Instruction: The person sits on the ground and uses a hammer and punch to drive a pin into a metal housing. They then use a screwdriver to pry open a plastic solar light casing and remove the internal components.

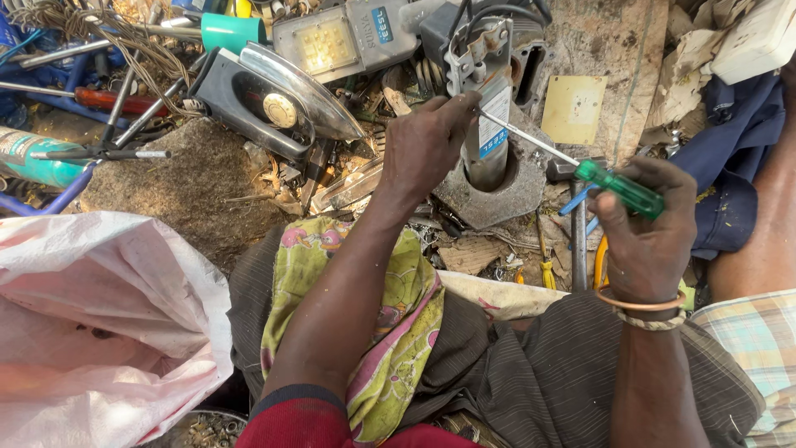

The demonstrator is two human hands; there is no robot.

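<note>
My left hand grips a grey metal lamp fitting that stands upright on a flat stone block. In my right hand is a screwdriver with a clear green handle. Its thin shaft slants up to the left, and the tip meets the fitting beside my left fingers. A green and pink cloth lies over my lap.
A dark clothes iron lies behind my left hand, beside a grey lamp head. Scrap metal, rods and wire fill the back left. A pink-white sack sits at the left. Another person's leg is at the right.
</note>
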